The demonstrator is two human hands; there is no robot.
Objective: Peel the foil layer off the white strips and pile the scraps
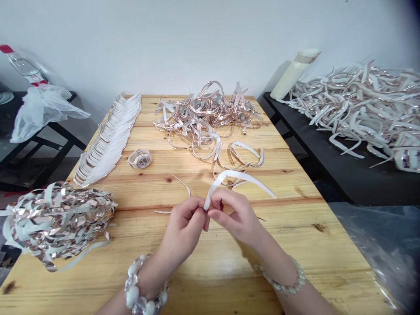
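Observation:
A curved white strip (241, 175) arches up from my fingertips and bends away to the right over the wooden table (328, 262). Its lower end is pinched by my left hand (190, 223), whose fingers are closed. My right hand (232, 214) is closed beside it, thumb and fingers at the same end of the strip. Just beyond lie a few loose curved strips (247, 153). Thin offcuts (183, 183) rest near my left hand.
Tangled rose-gold and white strips (206, 109) lie at the back. At left are a row of white strips (110, 135), a small roll (139, 158) and a shiny bundle (62, 223). A black table (315, 144) at right bears a heap (367, 100).

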